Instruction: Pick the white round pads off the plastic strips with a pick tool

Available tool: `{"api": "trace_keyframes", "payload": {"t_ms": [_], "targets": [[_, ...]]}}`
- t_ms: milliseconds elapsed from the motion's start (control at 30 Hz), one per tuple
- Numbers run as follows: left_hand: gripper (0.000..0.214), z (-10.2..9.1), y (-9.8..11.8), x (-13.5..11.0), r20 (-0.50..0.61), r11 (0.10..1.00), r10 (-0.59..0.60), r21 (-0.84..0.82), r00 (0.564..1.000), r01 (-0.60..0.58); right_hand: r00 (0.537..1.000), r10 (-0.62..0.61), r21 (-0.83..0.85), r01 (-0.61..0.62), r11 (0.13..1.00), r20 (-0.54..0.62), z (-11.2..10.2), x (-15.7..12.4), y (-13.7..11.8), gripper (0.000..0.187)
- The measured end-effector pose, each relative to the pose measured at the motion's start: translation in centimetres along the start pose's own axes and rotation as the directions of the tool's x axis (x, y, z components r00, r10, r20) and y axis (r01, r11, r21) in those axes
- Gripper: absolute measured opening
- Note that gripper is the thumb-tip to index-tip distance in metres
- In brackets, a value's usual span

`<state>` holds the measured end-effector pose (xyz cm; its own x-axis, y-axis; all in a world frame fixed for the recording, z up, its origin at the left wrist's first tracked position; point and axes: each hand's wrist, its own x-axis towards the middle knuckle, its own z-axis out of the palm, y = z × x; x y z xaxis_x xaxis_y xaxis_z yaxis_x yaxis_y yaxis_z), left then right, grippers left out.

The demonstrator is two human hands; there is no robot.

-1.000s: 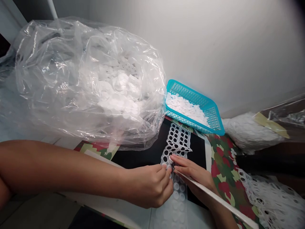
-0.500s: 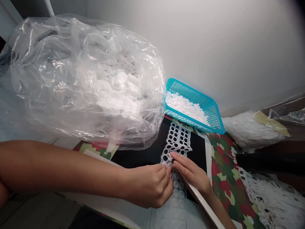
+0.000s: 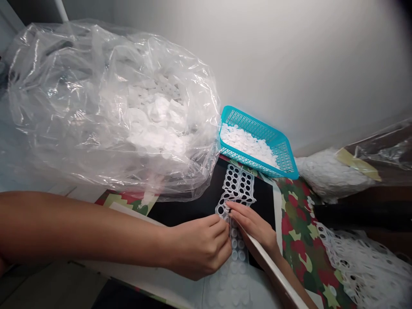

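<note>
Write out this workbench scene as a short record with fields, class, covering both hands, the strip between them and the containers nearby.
Perforated white strip: holes open at the far end, white discs still in place nearer the person
Left hand: fingers curled at the strip's edge
Right hand: fingertips on the strip
Teal plastic basket: holding white discs
Clear plastic bag: holding many white discs

Turquoise is shown by the plastic basket [image 3: 247,120], and white by the discs [image 3: 244,143] heaped inside; a red-and-green camouflage print covers the sheet [image 3: 298,227], while rows of black circles mark the white perforated strip [image 3: 238,184].
</note>
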<state>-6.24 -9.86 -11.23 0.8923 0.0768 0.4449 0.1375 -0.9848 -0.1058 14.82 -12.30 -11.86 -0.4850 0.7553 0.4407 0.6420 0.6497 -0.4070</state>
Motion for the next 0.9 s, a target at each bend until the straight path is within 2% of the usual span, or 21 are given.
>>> {"api": "trace_keyframes", "payload": {"t_ms": [100, 300, 467, 633, 900], "targets": [[0.033, -0.2, 0.0, 0.0, 0.033, 0.999, -0.053, -0.013, 0.998, 0.053, 0.999, 0.001, 0.04, -0.003, 0.999, 0.049, -0.3, -0.1, 0.2, 0.034], [0.04, -0.3, 0.5, -0.1, 0.092, 0.991, -0.131, 0.025, 0.987, 0.13, 0.997, 0.008, 0.103, -0.015, 0.995, 0.072, -0.2, -0.4, 0.8, 0.034], [0.04, -0.1, 0.5, 0.0, 0.111, 0.986, -0.163, -0.007, 0.98, 0.165, 0.998, -0.057, 0.014, 0.057, 0.998, 0.02, -0.1, 0.0, 0.5, 0.033], [0.036, -0.3, 0.1, 0.2, 0.11, 0.989, -0.138, -0.042, 0.984, 0.144, 0.994, -0.106, -0.083, 0.105, 0.991, -0.001, 0.0, 0.5, 0.0, 0.037], [0.038, -0.2, 0.0, 0.2, 0.116, 0.991, -0.119, -0.047, 0.986, 0.126, 0.99, -0.13, -0.172, 0.139, 0.975, 0.059, -0.3, 0.9, -0.1, 0.034]]}}
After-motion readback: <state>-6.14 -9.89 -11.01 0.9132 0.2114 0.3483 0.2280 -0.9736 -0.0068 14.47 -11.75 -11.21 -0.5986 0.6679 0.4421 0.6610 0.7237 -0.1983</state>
